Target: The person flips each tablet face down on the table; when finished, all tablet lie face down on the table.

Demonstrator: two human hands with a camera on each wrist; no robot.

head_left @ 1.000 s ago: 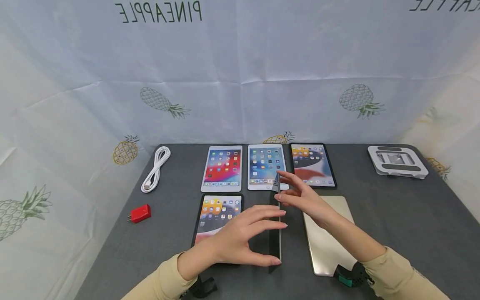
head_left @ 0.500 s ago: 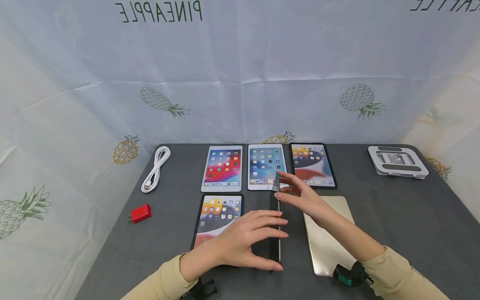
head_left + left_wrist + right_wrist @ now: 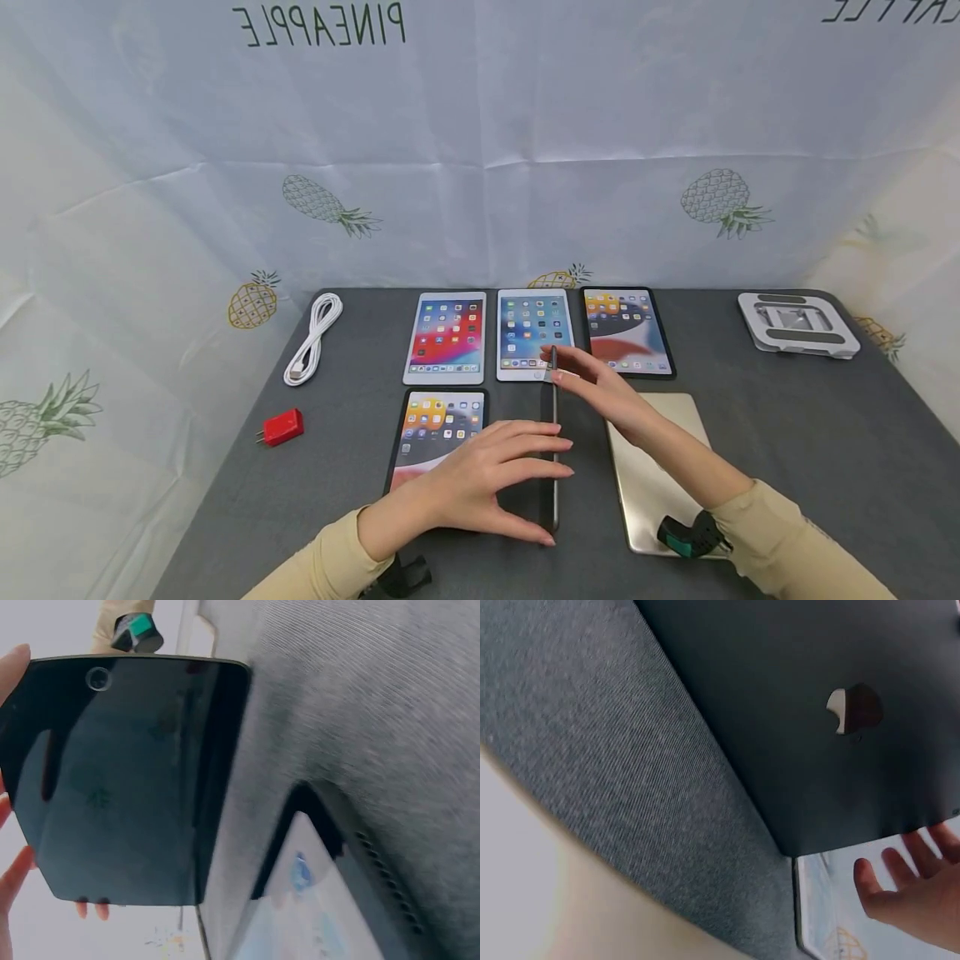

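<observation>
A dark tablet (image 3: 555, 467) stands on its long edge on the grey table, seen nearly edge-on in the head view. Its black screen (image 3: 127, 780), with a round home button, faces left, while the grey back (image 3: 780, 697) with an apple logo faces right. My left hand (image 3: 487, 479) holds it from the near side, thumb at the near end and fingers over the upper edge. At the far end, my right hand (image 3: 600, 387) holds the edge with its fingertips. A small clear tab (image 3: 547, 375) shows by the right fingers.
Lit tablets lie at the back left (image 3: 447, 337), back middle (image 3: 534, 321), back right (image 3: 628, 325) and under my left arm (image 3: 431, 425). A gold tablet (image 3: 652, 500) lies face down. Around them are a white cable (image 3: 315, 333), red charger (image 3: 282, 427) and folded stand (image 3: 797, 323).
The upright tablet has shifted slightly left and now shows more edge-on. The right fingers have moved left around its far edge. My left hand keeps its hold.
</observation>
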